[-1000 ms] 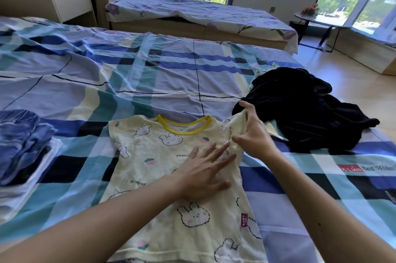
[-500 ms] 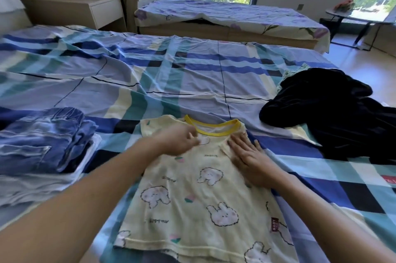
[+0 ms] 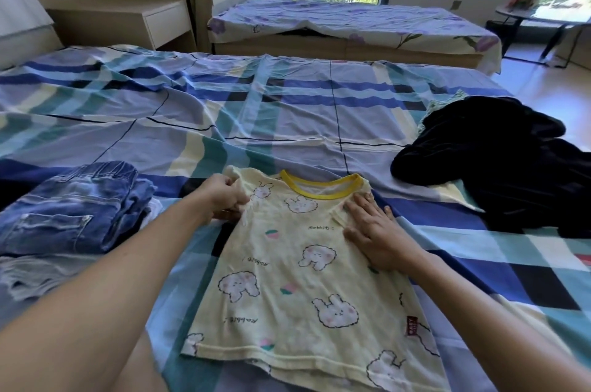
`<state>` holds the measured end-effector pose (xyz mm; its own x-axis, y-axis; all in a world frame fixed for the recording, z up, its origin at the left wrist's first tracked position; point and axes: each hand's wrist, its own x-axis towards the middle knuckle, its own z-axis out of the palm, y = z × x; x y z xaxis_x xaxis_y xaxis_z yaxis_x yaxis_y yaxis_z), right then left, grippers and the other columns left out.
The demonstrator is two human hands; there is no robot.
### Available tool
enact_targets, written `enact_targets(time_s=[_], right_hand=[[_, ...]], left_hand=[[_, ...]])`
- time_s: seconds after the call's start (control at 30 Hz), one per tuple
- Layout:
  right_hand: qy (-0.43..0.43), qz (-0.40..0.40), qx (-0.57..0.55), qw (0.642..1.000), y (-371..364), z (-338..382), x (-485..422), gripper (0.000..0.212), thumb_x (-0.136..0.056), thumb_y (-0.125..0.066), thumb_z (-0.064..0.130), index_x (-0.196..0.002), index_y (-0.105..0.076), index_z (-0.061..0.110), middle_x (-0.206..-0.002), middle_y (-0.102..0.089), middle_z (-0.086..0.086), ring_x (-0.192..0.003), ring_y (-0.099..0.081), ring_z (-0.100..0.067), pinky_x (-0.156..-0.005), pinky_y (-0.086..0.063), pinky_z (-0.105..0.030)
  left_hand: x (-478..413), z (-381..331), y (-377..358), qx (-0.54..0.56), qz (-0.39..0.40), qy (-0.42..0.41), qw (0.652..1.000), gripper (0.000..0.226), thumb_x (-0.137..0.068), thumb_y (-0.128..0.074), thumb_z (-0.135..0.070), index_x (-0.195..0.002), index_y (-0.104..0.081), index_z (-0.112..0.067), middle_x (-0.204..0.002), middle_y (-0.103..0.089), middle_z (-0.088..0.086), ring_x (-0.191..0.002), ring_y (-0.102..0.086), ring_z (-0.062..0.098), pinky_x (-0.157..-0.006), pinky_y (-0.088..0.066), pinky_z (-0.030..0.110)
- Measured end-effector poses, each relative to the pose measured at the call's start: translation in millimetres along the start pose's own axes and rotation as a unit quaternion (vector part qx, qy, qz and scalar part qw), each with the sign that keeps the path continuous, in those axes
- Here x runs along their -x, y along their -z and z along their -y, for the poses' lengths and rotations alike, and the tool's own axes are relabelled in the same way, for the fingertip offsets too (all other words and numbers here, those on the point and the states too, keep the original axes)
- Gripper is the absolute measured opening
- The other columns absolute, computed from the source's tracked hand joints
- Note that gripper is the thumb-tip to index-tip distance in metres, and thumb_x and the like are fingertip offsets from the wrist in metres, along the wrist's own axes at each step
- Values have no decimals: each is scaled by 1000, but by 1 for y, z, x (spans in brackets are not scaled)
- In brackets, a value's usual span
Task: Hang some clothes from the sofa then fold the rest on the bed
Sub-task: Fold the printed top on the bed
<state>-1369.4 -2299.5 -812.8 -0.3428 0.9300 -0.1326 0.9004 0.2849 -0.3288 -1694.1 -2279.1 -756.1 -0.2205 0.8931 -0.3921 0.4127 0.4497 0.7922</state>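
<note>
A pale yellow child's T-shirt (image 3: 287, 289) with rabbit prints and a yellow collar lies flat on the plaid bed sheet (image 3: 256, 116). My left hand (image 3: 224, 196) grips the shirt's left sleeve at the shoulder, fingers curled round the cloth. My right hand (image 3: 374, 231) presses flat on the shirt's right side, where the right sleeve is folded inward. A black garment (image 3: 499, 164) lies crumpled on the bed to the right. Folded blue jeans (image 3: 73, 209) sit on a stack at the left.
Under the jeans lie light folded clothes (image 3: 35, 273). A second bed (image 3: 348, 24) with a floral sheet stands behind, by the window. A wooden nightstand (image 3: 144, 20) is at the back left and a small dark table (image 3: 537, 17) at the far right.
The right sleeve was folded in and my right hand now lies flat on it. My left hand moved from the shirt's middle to the left sleeve and gripped it. The view shifted left.
</note>
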Motion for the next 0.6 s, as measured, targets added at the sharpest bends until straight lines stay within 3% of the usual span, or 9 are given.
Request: enact_targets(time_s=[0.1,0.13,0.2,0.3,0.37,0.43,0.47,0.53,0.6], right_hand=[[-6,-2,-12,1000,1,0,0,68,-104,-40,49,-162,-12,26,-169,8,3,-154,13,-11,-124,8,-41],[-7,-4,-16,1000,1,1,0,69,-104,-41,49,-162,-13,26,-169,7,3,-154,13,-11,-124,8,-41],[-9,-9,-24,1000,1,3,0,68,-103,-43,48,-161,-14,26,-169,6,3,-154,12,-11,-125,8,-42],[-11,-10,-34,999,2,4,1,67,-103,-44,47,-161,-16,25,-169,4,3,-155,11,-12,-125,8,-43],[-13,-21,-57,998,3,5,1,63,-104,-44,45,-159,-23,25,-170,-2,3,-155,6,-12,-125,6,-43],[-15,-61,-91,994,5,8,1,54,-105,-45,39,-155,-33,23,-168,-14,3,-155,-5,-14,-126,3,-45],[-13,-88,-96,991,6,10,0,51,-105,-45,36,-154,-37,22,-167,-18,2,-155,-9,-16,-126,1,-45],[-9,-134,-82,988,6,13,-2,48,-105,-45,28,-152,-39,22,-167,-18,2,-156,-8,-17,-126,0,-45],[-11,-130,-58,990,5,14,-3,54,-105,-43,26,-157,-29,24,-169,-2,2,-156,7,-15,-126,6,-43]], left_hand=[[3,-11,-11,-132,-73,-131,980,24,-82,-70,-5,-103,-60,-10,-96,-69,11,-81,-66,24,-73,-58,42],[8,-18,-16,-170,-92,-176,965,28,-82,-71,-8,-106,-60,-14,-98,-68,7,-84,-65,24,-73,-56,37],[22,-31,-28,-186,-43,-264,945,35,-84,-75,-14,-114,-59,-19,-99,-65,-1,-80,-64,15,-65,-51,26],[33,-38,-49,-191,76,-302,931,29,-88,-75,-31,-113,-64,-23,-99,-64,-9,-80,-59,-1,-65,-43,14],[28,-33,-59,-206,51,-326,921,16,-92,-70,-27,-107,-67,-24,-97,-64,-12,-82,-60,1,-68,-42,14],[20,-31,-63,-189,-22,-350,917,11,-95,-63,-17,-105,-66,-21,-101,-61,-9,-86,-58,10,-77,-46,21],[15,-30,-64,-192,-49,-355,914,16,-96,-61,-14,-110,-66,-19,-109,-60,-5,-93,-56,13,-85,-48,27],[6,-25,-67,-275,-43,-348,895,38,-99,-55,-18,-137,-54,-16,-141,-49,2,-126,-46,21,-109,-39,36],[2,-15,-72,-408,43,-296,863,66,-102,-49,-33,-160,-19,-19,-167,-12,2,-154,-8,22,-124,-15,44]])
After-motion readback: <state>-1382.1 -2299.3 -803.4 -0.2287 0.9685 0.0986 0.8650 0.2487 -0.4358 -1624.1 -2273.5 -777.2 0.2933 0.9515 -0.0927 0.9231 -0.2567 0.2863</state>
